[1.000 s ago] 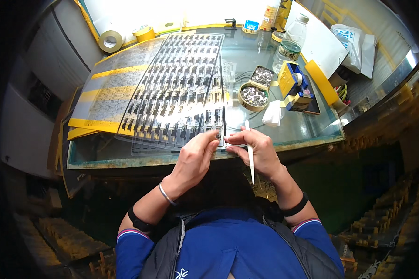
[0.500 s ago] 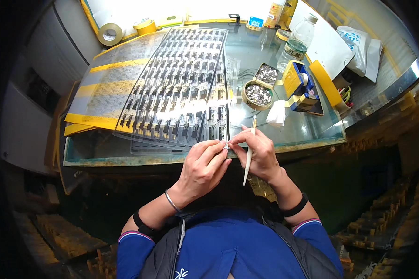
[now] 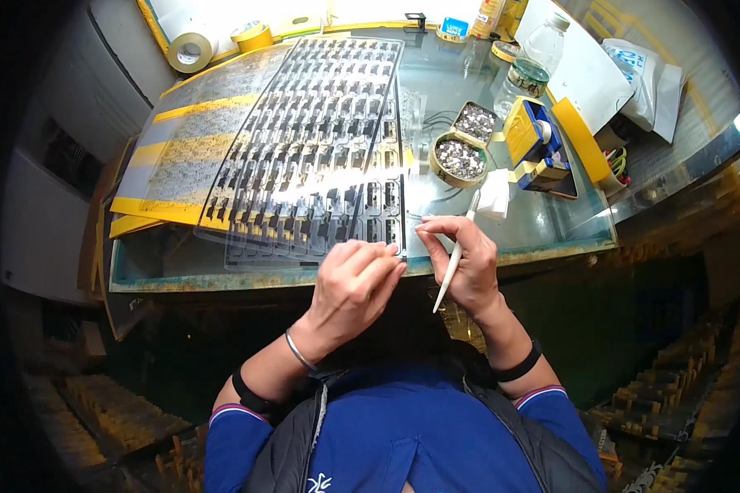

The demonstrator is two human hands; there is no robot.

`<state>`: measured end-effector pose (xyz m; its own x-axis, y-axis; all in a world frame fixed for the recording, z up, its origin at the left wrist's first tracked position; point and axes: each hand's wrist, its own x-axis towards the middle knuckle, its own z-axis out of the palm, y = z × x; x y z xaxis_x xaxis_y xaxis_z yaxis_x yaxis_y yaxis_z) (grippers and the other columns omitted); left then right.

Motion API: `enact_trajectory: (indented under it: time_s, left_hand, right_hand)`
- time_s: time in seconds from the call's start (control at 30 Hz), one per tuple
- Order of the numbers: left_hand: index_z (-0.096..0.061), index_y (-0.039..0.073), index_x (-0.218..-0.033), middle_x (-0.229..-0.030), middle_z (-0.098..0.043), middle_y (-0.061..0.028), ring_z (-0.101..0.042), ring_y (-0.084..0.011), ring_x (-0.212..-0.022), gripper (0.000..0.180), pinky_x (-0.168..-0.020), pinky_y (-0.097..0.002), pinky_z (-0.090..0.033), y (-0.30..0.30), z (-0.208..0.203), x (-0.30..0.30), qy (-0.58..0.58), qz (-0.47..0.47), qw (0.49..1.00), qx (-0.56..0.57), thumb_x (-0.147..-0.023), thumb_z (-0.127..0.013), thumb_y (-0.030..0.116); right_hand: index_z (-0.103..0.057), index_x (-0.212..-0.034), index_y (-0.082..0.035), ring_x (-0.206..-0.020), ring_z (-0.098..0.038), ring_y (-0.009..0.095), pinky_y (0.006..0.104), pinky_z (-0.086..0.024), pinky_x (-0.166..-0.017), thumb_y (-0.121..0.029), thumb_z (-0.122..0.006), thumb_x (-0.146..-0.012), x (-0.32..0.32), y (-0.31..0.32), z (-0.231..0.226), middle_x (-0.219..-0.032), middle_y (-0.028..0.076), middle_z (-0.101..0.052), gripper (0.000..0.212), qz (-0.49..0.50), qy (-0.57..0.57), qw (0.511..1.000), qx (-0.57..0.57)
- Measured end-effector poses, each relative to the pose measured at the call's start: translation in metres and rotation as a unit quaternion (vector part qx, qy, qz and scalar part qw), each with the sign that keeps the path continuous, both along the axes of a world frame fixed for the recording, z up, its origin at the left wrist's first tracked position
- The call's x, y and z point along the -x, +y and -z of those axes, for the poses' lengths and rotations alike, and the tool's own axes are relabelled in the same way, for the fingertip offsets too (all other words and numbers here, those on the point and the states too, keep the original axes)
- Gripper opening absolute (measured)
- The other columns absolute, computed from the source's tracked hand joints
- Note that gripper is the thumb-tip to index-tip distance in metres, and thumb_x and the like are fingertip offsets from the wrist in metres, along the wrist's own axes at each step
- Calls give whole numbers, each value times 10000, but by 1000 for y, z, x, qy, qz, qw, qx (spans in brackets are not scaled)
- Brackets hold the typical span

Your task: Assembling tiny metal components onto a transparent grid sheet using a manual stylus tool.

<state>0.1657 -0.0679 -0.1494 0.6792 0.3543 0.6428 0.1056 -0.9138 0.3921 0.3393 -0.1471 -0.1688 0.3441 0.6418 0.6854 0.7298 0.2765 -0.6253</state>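
My left hand is closed in a pinch at the near right corner of a clear tray with rows of dark small parts. What its fingertips hold is too small to make out. To the right of it, my right hand holds a slim white pen-shaped tool between its fingers, slanting down toward me. Its thumb and index finger are nearly together beyond the glass edge; I cannot tell if something tiny is between them. A round tin of small metallic bits stands past the right hand, beside a folded white paper.
Yellow-striped sheets lie under the tray on the glass-topped table. A blue and yellow tape dispenser and a clear bottle stand at the right. Tape rolls sit at the far left.
My hands have moved apart; the right one has shifted right, its fingertips drawing away from the left hand. The white tool moved with it and leans more to the right.
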Motion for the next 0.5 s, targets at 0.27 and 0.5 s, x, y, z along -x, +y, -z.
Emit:
enact_trajectory:
  time_s: [0.27,0.5]
  left_hand:
    - [-646,28,-860,-795,-576,-89,-600,-264,-764,88,-682,-361,-508,15,-30,-11,156,48,984,-70,-775,-667,36]
    - [-593,-16,-806,-819,-549,-120,-589,-257,-800,94,-689,-349,-514,6,-43,-22,295,53,936,-187,-765,-580,68]
  right_hand:
    - [-572,-989,-51,-839,-686,318,414,-558,-818,67,-671,-824,-7,0,-4,-880,111,-666,225,-112,-51,992,-10]
    - [-552,-1001,-53,-820,-687,325,398,-533,-652,20,-676,-835,-3,-5,-3,-869,131,-661,219,-77,-12,995,56]
